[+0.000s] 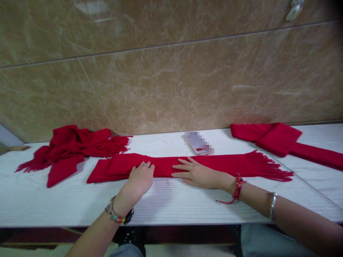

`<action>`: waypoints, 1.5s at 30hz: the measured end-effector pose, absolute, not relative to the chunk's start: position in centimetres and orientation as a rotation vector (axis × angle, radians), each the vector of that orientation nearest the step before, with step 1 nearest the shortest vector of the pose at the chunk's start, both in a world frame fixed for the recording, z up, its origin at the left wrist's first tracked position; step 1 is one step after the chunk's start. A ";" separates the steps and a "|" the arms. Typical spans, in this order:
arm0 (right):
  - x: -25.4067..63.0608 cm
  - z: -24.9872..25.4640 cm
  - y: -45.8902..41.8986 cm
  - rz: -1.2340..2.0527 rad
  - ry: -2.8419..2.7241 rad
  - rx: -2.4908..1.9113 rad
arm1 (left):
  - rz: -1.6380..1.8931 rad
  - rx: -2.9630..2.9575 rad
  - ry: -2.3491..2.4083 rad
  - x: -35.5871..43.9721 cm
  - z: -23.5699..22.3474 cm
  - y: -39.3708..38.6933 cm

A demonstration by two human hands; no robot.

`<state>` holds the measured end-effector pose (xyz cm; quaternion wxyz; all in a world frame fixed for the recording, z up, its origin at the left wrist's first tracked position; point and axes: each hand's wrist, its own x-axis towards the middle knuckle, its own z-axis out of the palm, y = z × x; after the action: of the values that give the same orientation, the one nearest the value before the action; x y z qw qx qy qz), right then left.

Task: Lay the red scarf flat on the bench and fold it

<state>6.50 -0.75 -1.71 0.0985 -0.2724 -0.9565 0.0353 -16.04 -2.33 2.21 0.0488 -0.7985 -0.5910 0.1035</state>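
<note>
A long red scarf [214, 163] with a fringed right end lies stretched along the white table [166, 207]. My left hand [140, 178] rests on its left part, fingers curled down onto the cloth. My right hand [197, 173] lies flat on the scarf's middle with fingers stretched out toward the left. Both wrists wear bracelets.
A crumpled red scarf [72, 148] sits at the table's left. Another folded red scarf [278, 139] lies at the back right. A phone [199, 144] rests just behind the stretched scarf. A brown marble wall [171, 71] backs the table.
</note>
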 end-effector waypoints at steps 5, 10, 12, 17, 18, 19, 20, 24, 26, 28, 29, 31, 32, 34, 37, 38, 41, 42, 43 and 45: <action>6.4 -1.7 -0.7 0.121 -2.826 -0.813 | 0.272 -2.411 -1.637 -14.8 2.3 -3.3; 6.4 -1.8 -0.7 0.137 -2.796 -0.803 | 0.302 -2.522 -1.625 -14.7 2.2 -2.8; 6.4 -1.9 -0.7 0.129 -2.794 -0.810 | 0.288 -2.359 -1.728 -15.3 2.4 -2.5; 6.4 -2.0 -0.6 0.100 -2.785 -0.778 | 0.146 -2.121 -1.749 -15.3 2.3 -2.5; 6.4 -2.0 -0.6 0.099 -2.783 -0.775 | 0.127 -2.196 -1.699 -15.0 2.1 -2.4; 6.4 -2.0 -0.6 0.100 -2.783 -0.772 | 0.123 -2.311 -1.633 -14.8 1.9 -2.3; 6.4 -2.0 -0.6 0.100 -2.787 -0.767 | 0.128 -2.438 -1.555 -14.6 1.7 -2.2; 6.4 -2.0 -0.6 0.094 -2.808 -0.784 | 0.166 -2.614 -1.460 -15.0 1.5 -1.7; 6.4 -1.9 -0.7 0.102 -2.810 -0.803 | 0.201 -2.448 -1.618 -15.4 1.7 -1.9; 6.4 -1.9 -0.7 0.114 -2.804 -0.803 | 0.236 -2.278 -1.731 -15.5 1.7 -2.2; 6.4 -1.9 -0.7 0.116 -2.799 -0.801 | 0.238 -2.235 -1.742 -15.4 1.6 -2.4; 6.4 -1.9 -0.7 0.111 -2.792 -0.793 | 0.205 -2.266 -1.689 -14.9 1.3 -2.6; 6.3 -1.9 -0.7 0.106 -2.790 -0.786 | 0.178 -2.318 -1.651 -14.7 1.2 -2.6; 6.3 -2.0 -0.6 0.097 -2.787 -0.776 | 0.133 -2.415 -1.602 -14.3 1.0 -2.5; 6.3 -2.0 -0.6 0.099 -2.790 -0.790 | 0.150 -2.455 -1.618 -14.4 1.2 -2.2; 6.3 -2.0 -0.6 0.102 -2.792 -0.800 | 0.161 -2.433 -1.642 -14.6 1.3 -2.2; 6.3 -2.0 -0.7 0.117 -2.793 -0.812 | 0.190 -2.280 -1.745 -15.3 1.6 -2.4; 6.3 -2.0 -0.7 0.122 -2.790 -0.811 | 0.199 -2.220 -1.766 -15.4 1.6 -2.5; 6.3 -2.0 -0.7 0.126 -2.787 -0.809 | 0.209 -2.173 -1.774 -15.4 1.6 -2.7; 6.3 -1.9 -0.7 0.130 -2.786 -0.800 | 0.209 -2.145 -1.747 -15.0 1.7 -3.1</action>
<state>6.29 -0.72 -1.93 0.1199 -0.2738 -0.9532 0.0445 -15.03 -3.11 1.68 0.1827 -0.7600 -0.6193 0.0740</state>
